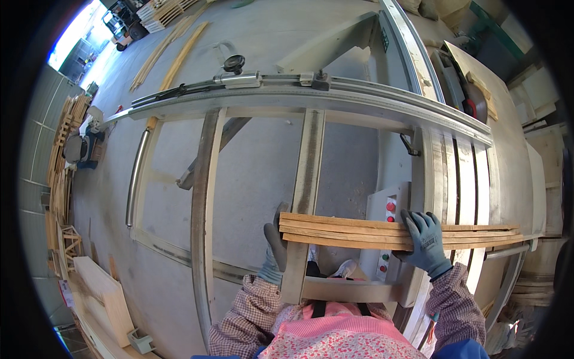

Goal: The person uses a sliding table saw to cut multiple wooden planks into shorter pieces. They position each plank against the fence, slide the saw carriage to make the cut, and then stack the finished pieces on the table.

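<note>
A stack of several narrow wooden boards (347, 232) lies crosswise over the metal frame of a sliding table saw (308, 161). My right hand (426, 242), in a blue-grey glove, is wrapped over the boards right of their middle, with the fingers on the far side. At the left end of the stack, my gloved left hand (276, 242) is upright against the board ends, its fingers stretched out and not wrapped round the wood. The right end of the boards reaches over the slotted metal bed (466, 197).
A long aluminium fence (359, 99) with a black knob (234, 63) crosses the far side. Red and green buttons (390, 209) sit on a panel below the boards. Long timber (182, 57) lies on the floor, and a forklift (124, 24) stands far left.
</note>
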A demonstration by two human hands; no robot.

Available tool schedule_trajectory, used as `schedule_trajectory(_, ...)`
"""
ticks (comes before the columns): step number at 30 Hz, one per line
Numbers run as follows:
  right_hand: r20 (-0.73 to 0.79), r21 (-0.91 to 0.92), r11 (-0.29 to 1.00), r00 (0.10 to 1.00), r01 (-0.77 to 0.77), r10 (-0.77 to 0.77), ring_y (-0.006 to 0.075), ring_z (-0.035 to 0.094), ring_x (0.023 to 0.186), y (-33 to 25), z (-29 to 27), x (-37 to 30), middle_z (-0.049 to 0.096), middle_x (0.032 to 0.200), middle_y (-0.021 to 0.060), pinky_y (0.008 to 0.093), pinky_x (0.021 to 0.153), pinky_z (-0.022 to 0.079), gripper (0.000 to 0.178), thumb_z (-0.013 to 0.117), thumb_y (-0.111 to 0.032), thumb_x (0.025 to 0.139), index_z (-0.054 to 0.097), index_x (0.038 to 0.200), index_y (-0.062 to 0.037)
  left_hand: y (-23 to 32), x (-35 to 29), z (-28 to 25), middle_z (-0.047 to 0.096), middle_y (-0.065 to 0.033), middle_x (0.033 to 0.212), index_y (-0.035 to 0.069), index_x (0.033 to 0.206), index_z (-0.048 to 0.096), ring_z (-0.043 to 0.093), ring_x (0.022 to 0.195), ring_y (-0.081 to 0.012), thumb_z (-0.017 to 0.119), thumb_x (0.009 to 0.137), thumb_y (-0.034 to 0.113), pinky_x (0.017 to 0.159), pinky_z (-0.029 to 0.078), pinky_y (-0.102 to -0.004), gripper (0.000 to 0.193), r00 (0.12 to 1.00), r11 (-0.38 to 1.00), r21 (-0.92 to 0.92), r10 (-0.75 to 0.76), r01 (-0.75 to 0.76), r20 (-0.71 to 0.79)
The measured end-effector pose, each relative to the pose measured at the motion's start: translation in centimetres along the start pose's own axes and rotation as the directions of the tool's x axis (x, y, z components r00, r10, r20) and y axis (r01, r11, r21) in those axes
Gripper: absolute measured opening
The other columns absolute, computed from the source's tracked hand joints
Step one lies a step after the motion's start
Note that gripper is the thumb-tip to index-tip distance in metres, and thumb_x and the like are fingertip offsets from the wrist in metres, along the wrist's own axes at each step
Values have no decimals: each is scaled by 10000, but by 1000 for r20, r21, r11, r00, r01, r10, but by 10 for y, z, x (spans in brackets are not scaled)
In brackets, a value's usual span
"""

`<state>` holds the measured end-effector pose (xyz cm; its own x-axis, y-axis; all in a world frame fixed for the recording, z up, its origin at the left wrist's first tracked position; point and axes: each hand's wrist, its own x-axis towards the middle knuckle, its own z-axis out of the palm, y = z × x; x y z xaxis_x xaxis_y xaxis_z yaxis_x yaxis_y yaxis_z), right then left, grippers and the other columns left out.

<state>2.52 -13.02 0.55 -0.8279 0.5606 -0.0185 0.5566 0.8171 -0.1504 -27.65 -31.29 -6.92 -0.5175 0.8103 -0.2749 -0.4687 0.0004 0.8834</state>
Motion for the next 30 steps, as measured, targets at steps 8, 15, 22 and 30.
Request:
schedule_trajectory(8, -2, 15, 1000, 1000, -22, 22, 324, 468, 1148, -2, 5, -6, 490, 1240, 124, 527, 1030, 328, 1041, 866, -403, 474, 412, 1361, -105, -7, -7, -1, 313, -115, 1501, 30, 1475, 260, 276, 1385, -240, 182, 961, 646, 1155, 171, -350, 806, 1000, 1000, -8, 6, -6, -28)
schedule_trajectory(15, -66, -82, 996, 998, -20, 15, 356, 412, 1229, -3, 9, -10, 443, 1321, 145, 559, 1079, 277, 1059, 858, -398, 487, 367, 1377, -104, -3, -6, -1, 367, -122, 1466, 15, 1455, 298, 302, 1371, -238, 178, 974, 624, 1151, 184, -349, 785, 997, 954, 289, 74, -82, 38)
schedule_trajectory(22, -53, 17, 1000, 999, 2, -1, 353, 421, 1217, 2, 12, -9, 441, 1322, 146, 544, 1075, 295, 1050, 849, -396, 511, 353, 1384, -90, 18, -2, 13, 360, -147, 1475, -7, 1444, 313, 283, 1391, -260, 48, 932, 679, 1163, 162, -356, 897, 998, 999, 44, 10, -8, -55)
schedule_trajectory(30, -32, 35, 999, 999, -19, 20, 301, 481, 1124, -2, 9, -10, 498, 1227, 115, 493, 1024, 352, 1006, 856, -395, 501, 413, 1353, -95, 17, 8, 8, 309, -165, 1508, -24, 1456, 277, 240, 1420, -275, 0, 926, 670, 1175, 129, -359, 916, 990, 950, 284, 107, -129, 92)
